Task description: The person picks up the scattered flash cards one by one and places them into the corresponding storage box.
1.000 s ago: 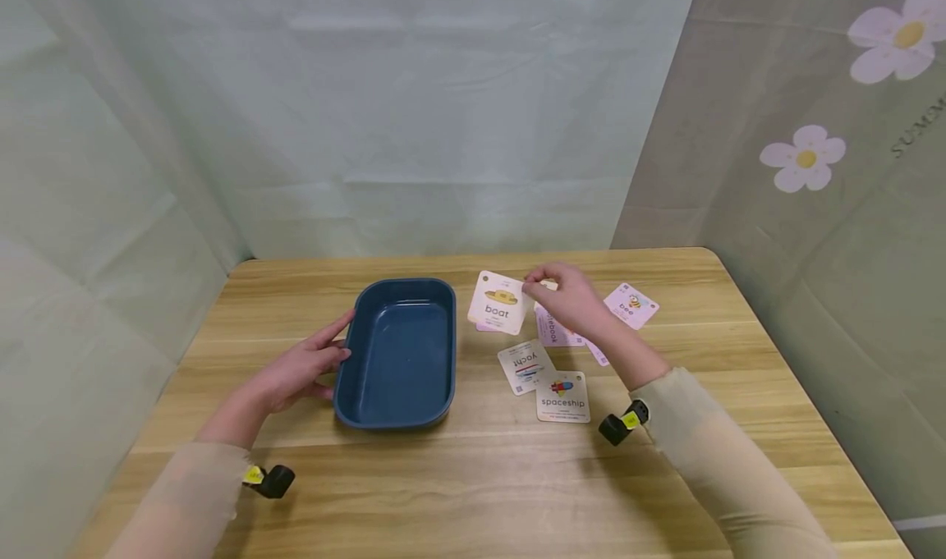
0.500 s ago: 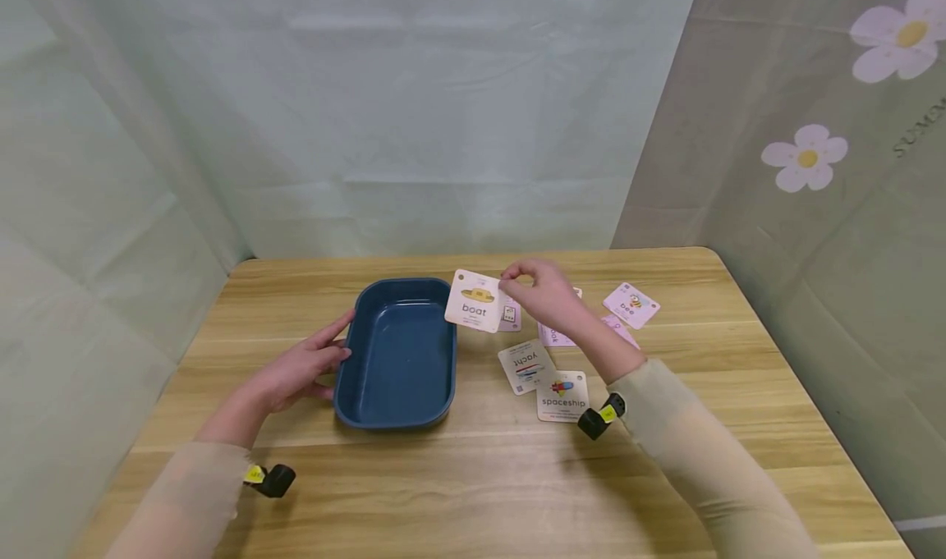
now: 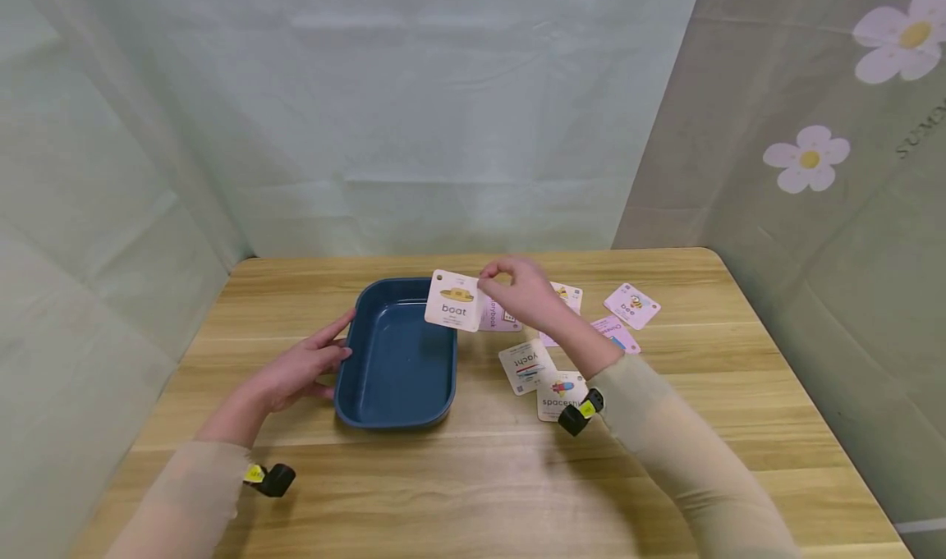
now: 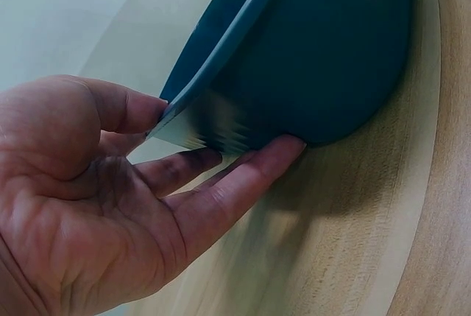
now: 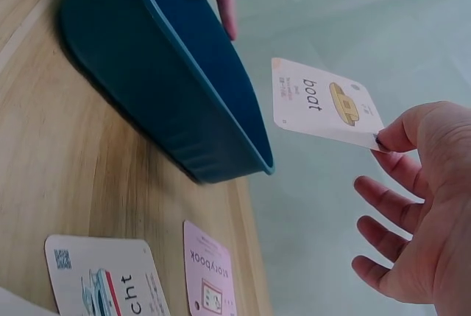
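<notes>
My right hand (image 3: 521, 292) pinches the corner of a white boat card (image 3: 452, 300) between thumb and forefinger. The card hangs above the right rim of a deep blue plastic tray (image 3: 395, 426), its left part over the opening. In the right wrist view the other fingers of that hand stay loosely bent, clear of the card. On the tray's left side, my left hand (image 3: 306, 370) holds the wall, thumb at the rim and fingers against the outside, as the left wrist view shows. The inside of the tray seen from the head is bare.
On the wooden table (image 3: 458, 501) right of the tray lie a storybook card (image 3: 502, 317), a yacht card (image 3: 526, 368), a spaceship card (image 3: 557, 399), a bee card (image 3: 631, 304) and a purple card (image 3: 617, 333). Others are partly covered by the right arm. Cloth walls stand behind.
My right hand has carried the boat card leftward, from over the other cards to the tray's right rim. The storybook card has come into sight. The left hand and tray have stayed put.
</notes>
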{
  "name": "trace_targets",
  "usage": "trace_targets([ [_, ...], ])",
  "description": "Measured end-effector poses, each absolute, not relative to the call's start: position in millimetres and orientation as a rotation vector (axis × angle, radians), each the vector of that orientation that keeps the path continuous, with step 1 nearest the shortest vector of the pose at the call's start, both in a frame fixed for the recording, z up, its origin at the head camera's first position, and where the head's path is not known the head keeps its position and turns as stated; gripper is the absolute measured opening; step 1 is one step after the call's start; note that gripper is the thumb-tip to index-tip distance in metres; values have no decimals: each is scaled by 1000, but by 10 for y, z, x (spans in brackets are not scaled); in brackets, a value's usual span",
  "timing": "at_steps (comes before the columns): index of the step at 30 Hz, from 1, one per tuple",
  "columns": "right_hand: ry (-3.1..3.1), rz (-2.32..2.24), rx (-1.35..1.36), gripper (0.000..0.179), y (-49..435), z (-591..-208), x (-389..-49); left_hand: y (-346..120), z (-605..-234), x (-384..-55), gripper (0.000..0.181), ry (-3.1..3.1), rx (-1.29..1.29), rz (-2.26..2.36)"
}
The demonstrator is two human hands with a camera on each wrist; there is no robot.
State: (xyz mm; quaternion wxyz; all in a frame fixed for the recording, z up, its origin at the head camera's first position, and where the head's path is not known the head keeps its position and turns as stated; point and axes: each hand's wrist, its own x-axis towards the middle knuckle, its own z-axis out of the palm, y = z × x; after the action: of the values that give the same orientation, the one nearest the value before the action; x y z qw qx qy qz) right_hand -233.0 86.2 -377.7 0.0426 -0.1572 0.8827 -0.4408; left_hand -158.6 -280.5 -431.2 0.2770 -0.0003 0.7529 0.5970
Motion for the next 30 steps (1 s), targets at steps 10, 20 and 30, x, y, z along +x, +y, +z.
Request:
trace_targets([
  [10, 2806, -1275, -636, 16, 634, -3812, -2364, -2818, -4313, -1588, 69, 2017, -9, 1603],
  [20, 2867, -1124, -732, 14, 426, -3845, -2346, -2808, -4297, -1586, 70, 2014, -8, 1606],
  [30, 2930, -918, -789, 12, 247, -3914, -2335, -2820, -4308, -1595, 68, 2015, -37, 1607],
])
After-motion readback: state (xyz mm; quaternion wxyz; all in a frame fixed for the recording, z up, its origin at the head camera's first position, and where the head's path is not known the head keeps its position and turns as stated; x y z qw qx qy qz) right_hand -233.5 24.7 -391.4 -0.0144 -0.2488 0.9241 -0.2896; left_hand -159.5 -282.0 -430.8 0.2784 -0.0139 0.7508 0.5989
